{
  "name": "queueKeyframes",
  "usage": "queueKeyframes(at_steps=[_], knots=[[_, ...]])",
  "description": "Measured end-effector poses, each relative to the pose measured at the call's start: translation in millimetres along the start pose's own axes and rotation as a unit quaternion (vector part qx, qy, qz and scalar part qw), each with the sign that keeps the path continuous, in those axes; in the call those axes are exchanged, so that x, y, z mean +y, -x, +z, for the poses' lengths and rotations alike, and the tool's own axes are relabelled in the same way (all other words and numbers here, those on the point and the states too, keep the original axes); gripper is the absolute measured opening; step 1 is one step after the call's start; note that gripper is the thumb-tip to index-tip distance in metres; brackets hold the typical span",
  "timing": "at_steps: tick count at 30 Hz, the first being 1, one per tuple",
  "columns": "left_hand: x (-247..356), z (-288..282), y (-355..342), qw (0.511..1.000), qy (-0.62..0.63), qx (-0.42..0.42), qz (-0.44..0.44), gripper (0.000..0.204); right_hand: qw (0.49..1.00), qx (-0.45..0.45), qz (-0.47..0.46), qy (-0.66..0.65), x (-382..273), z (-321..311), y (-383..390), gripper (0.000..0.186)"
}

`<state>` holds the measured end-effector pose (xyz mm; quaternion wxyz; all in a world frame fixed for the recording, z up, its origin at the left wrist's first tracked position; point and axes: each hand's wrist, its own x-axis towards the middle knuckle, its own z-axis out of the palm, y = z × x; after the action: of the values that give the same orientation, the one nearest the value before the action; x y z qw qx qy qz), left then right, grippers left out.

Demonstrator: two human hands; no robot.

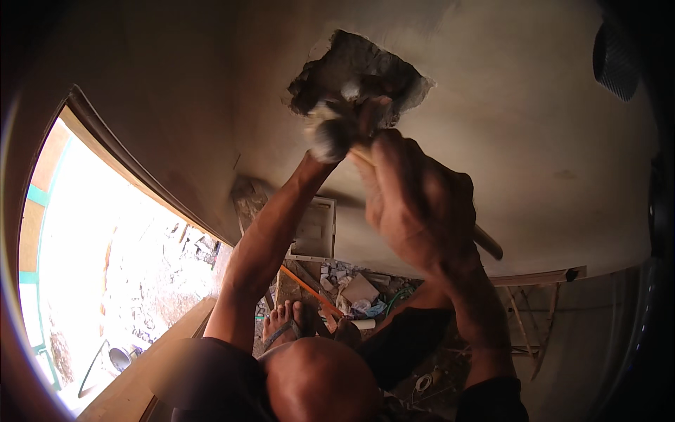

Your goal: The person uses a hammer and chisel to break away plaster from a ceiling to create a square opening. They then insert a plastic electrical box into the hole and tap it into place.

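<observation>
Right hand [425, 197]: clamped on hammer [333, 139] | left hand [371, 114]: at wall hole [351, 62], half-hidden beyond hammer head; cannot tell grip

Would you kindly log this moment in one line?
right hand: holds wooden-handled hammer | left hand: partly hidden, at jagged grey wall hole

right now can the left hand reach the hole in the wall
Probably yes: the left hand is by the lower edge of the hole, nothing clearly between, though the hammer head partly hides that hand.
</observation>
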<state>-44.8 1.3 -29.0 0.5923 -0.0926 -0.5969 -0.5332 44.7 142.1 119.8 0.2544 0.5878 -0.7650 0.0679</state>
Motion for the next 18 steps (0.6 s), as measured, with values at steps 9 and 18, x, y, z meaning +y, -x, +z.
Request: queueKeyframes(at_steps=[9,18], knots=[[-10,3,6,0.965,-0.217,-0.058,0.138,0.02,0.981,-0.095,0.053,0.162,9,2,-6,0.032],[5,12,10,0.993,0.097,-0.055,-0.039,0.028,0.989,-0.08,0.02,0.121,18,8,16,0.031]])
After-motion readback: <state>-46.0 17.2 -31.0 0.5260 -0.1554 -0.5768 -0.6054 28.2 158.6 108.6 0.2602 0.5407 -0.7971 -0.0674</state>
